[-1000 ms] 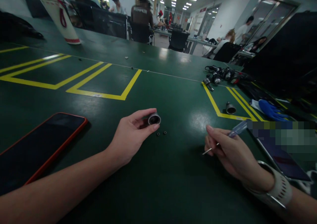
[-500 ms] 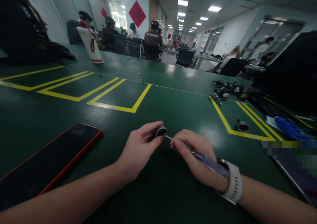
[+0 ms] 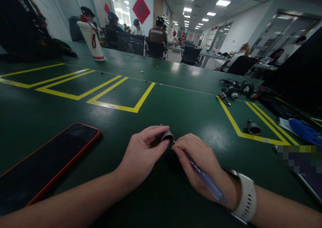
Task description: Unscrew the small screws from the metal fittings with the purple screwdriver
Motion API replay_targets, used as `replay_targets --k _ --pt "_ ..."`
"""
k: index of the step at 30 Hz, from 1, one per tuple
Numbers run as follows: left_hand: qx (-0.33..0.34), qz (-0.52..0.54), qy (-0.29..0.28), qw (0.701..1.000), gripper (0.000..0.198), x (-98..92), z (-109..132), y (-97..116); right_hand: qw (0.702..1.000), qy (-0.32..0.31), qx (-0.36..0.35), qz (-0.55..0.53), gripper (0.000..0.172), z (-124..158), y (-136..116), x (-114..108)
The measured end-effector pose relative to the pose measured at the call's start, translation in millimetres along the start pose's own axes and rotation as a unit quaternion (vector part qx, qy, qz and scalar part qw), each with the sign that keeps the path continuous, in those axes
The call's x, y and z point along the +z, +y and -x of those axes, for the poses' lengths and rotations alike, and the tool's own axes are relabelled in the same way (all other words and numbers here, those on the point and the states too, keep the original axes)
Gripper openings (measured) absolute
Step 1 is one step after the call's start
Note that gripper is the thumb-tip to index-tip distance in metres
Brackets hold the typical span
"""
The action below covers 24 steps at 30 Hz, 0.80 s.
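Between the thumb and fingers of my left hand [image 3: 144, 150] is a small round metal part [image 3: 167, 135], hollow, its dark opening turned toward my right hand. My right hand [image 3: 198, 166] pinches a screwdriver [image 3: 207, 182] with a clear purple handle, which lies back across the palm toward the wrist. The thin shaft points at the rim of the metal part; its tip is hidden at the opening. Both hands are just above the green table [image 3: 141, 204], close together.
A phone in an orange case [image 3: 60, 154] lies at left. On the right are a similar metal part [image 3: 253, 127], several dark metal parts with cables [image 3: 233, 91], a blue glove [image 3: 305, 130] and a partly blurred flat device [image 3: 304, 177]. A white cup [image 3: 93, 41] stands far left. Yellow tape [image 3: 113, 106] marks the table.
My right hand has shifted slightly, and the screwdriver now slopes more steeply, with less shaft showing. The metal part has turned a little in my left hand. The whole view has shifted slightly.
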<state>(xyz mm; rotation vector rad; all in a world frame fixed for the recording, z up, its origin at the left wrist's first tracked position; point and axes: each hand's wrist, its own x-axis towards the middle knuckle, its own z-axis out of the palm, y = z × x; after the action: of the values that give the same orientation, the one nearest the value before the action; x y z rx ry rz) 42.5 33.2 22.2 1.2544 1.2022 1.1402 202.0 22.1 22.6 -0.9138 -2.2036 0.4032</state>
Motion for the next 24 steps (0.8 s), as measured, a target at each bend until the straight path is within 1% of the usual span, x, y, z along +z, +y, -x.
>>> replay_targets --k 6,10,14,24 --pt "0.023 -0.022 0.008 0.999 0.023 -0.7 0.1 -0.8 1.0 -0.005 -0.013 0.009 0.013 3.1 1.0 3.6" --pt "0.048 -0.023 0.017 0.998 0.023 0.4 -1.3 -4.0 0.999 0.003 -0.032 0.016 0.011 5.9 2.9 6.2" --pt "0.061 -0.033 0.017 0.997 0.023 0.7 -1.3 -4.8 0.999 0.004 -0.033 0.023 0.01 7.1 3.6 7.5" --pt "0.059 -0.053 0.036 0.996 0.022 -0.1 -0.6 -2.2 0.999 -0.002 -0.04 0.031 0.011 7.8 2.9 7.4"
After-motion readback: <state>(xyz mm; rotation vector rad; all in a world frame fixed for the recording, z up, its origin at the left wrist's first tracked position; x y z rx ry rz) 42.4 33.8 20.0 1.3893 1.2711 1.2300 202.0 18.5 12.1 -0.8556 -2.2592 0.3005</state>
